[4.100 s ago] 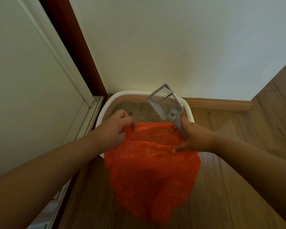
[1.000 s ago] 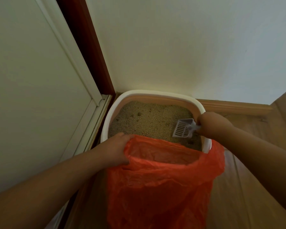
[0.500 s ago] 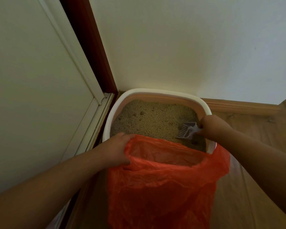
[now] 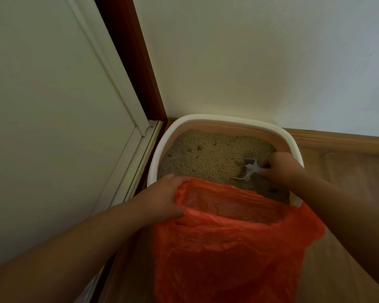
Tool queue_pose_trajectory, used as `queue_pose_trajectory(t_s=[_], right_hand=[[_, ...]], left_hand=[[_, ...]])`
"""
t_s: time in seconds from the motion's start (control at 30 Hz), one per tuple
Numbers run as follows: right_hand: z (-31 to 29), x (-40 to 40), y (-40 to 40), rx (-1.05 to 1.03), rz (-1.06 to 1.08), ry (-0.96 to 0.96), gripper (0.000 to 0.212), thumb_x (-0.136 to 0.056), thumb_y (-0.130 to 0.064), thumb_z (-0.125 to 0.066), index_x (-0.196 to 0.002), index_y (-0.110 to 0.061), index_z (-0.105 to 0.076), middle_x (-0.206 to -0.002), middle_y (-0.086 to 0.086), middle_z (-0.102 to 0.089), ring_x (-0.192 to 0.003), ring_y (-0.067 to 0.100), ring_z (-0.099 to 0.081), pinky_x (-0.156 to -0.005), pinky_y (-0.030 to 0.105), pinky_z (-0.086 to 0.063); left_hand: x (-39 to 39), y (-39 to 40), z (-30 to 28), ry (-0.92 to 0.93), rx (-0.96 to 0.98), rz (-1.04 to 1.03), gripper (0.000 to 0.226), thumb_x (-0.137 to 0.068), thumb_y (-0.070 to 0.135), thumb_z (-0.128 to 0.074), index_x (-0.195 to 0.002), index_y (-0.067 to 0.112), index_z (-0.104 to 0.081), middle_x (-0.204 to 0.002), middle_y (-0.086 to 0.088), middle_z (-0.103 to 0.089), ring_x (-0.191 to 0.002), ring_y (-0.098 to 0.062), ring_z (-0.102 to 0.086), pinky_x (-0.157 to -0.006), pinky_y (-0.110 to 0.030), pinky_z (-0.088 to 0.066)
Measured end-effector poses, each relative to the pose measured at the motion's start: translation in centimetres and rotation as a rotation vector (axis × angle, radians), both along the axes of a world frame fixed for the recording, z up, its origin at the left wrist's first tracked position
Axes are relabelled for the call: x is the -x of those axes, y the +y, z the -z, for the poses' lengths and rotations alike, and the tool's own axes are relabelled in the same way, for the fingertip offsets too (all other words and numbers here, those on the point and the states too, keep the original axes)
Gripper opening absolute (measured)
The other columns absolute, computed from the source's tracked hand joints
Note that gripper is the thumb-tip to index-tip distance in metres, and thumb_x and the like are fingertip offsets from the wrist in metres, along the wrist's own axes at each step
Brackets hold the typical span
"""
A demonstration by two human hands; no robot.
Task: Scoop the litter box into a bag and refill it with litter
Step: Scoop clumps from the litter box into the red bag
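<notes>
A white-rimmed litter box (image 4: 160, 149) sits in the room's corner, filled with tan litter (image 4: 208, 156) that has small dents. My right hand (image 4: 281, 168) grips the handle of a grey slotted scoop (image 4: 246, 171), whose head is tilted down into the litter at the box's right side. My left hand (image 4: 162, 199) pinches the left rim of an orange plastic bag (image 4: 228, 248), holding its mouth open at the box's near edge. The bag hides the near wall of the box.
A white door with a dark red frame (image 4: 131, 62) stands at the left, and its sill (image 4: 138, 154) runs beside the box. The pale wall (image 4: 249, 62) and wooden skirting (image 4: 337, 139) lie behind. Wood floor (image 4: 348, 182) extends to the right.
About four seconds ago the scoop was raised above the bag. Since then my right hand lowered it into the litter, and over the last second tipped the head further down. My left hand keeps holding the bag.
</notes>
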State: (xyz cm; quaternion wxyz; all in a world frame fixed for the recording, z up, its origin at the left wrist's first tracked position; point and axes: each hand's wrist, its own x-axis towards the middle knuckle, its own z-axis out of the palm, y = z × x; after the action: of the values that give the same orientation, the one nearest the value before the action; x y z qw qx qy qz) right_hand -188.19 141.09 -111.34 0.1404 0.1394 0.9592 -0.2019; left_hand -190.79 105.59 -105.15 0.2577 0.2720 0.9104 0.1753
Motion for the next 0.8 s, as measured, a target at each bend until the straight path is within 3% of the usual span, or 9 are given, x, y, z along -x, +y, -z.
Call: queue_pose_trajectory(t_s=[0.2, 0.3, 0.4, 0.53, 0.67, 0.73, 0.8], right_hand=[[0.4, 0.8, -0.1, 0.020, 0.000, 0.017, 0.031, -0.088, -0.031, -0.077, -0.060, -0.026, -0.062, -0.058, 0.002, -0.062, -0.054, 0.017, -0.054, -0.049, 0.028, -0.037], [0.8, 0.9, -0.1, 0.043, -0.004, 0.032, 0.015, -0.088, -0.030, -0.077, -0.077, -0.021, -0.073, -0.066, 0.001, -0.066, -0.058, 0.015, -0.059, -0.051, 0.025, -0.039], [1.3, 1.2, -0.3, 0.048, -0.018, 0.047, 0.015, -0.089, -0.031, -0.076, -0.088, -0.016, -0.078, -0.071, 0.002, -0.069, -0.063, 0.017, -0.062, -0.052, 0.026, -0.040], [2.2, 2.0, -0.9, 0.048, -0.023, 0.061, 0.021, -0.089, -0.031, -0.074, -0.082, -0.012, -0.078, -0.073, 0.013, -0.071, -0.064, 0.026, -0.064, -0.052, 0.029, -0.041], [2.4, 3.0, -1.9, 0.059, -0.024, 0.067, 0.026, -0.090, -0.030, -0.073, -0.075, -0.009, -0.076, -0.069, 0.019, -0.068, -0.052, 0.019, -0.048, -0.050, 0.029, -0.035], [2.3, 3.4, -2.4, 0.078, -0.015, 0.083, 0.032, -0.089, -0.028, -0.073, -0.063, -0.010, -0.069, -0.054, 0.013, -0.053, -0.048, 0.016, -0.039, -0.048, 0.029, -0.029], [2.3, 3.8, -2.7, 0.082, -0.002, 0.079, 0.034, -0.089, -0.030, -0.073, -0.063, -0.008, -0.069, -0.053, 0.007, -0.045, -0.048, 0.016, -0.037, -0.048, 0.028, -0.027]], left_hand=[[0.0, -0.5, 0.4, -0.009, -0.008, -0.024, 0.092, -0.079, 0.028, -0.084, -0.156, 0.034, -0.034, -0.141, 0.006, -0.043, -0.119, -0.004, -0.044, -0.094, -0.018, -0.036], [0.0, -0.7, 0.5, -0.015, 0.005, -0.031, 0.093, -0.079, 0.029, -0.084, -0.156, 0.036, -0.033, -0.142, 0.006, -0.043, -0.126, -0.009, -0.046, -0.096, -0.020, -0.037], [0.1, -0.7, 0.6, -0.023, 0.005, -0.038, 0.092, -0.079, 0.029, -0.083, -0.155, 0.038, -0.033, -0.140, 0.006, -0.043, -0.126, -0.010, -0.047, -0.097, -0.021, -0.038], [0.4, -0.5, 0.8, -0.024, -0.006, -0.053, 0.091, -0.079, 0.030, -0.083, -0.155, 0.037, -0.033, -0.138, 0.007, -0.044, -0.122, -0.008, -0.047, -0.097, -0.021, -0.039], [0.3, -0.5, 0.8, -0.015, -0.012, -0.052, 0.091, -0.080, 0.030, -0.083, -0.155, 0.036, -0.034, -0.136, 0.007, -0.044, -0.117, -0.005, -0.045, -0.095, -0.020, -0.039], [0.3, -0.6, 0.8, -0.014, -0.010, -0.053, 0.091, -0.079, 0.029, -0.083, -0.155, 0.037, -0.034, -0.134, 0.007, -0.045, -0.119, -0.007, -0.048, -0.094, -0.020, -0.040], [0.4, -0.8, 0.8, -0.010, -0.006, -0.054, 0.092, -0.078, 0.029, -0.083, -0.155, 0.037, -0.033, -0.133, 0.007, -0.045, -0.121, -0.009, -0.050, -0.095, -0.020, -0.041]])
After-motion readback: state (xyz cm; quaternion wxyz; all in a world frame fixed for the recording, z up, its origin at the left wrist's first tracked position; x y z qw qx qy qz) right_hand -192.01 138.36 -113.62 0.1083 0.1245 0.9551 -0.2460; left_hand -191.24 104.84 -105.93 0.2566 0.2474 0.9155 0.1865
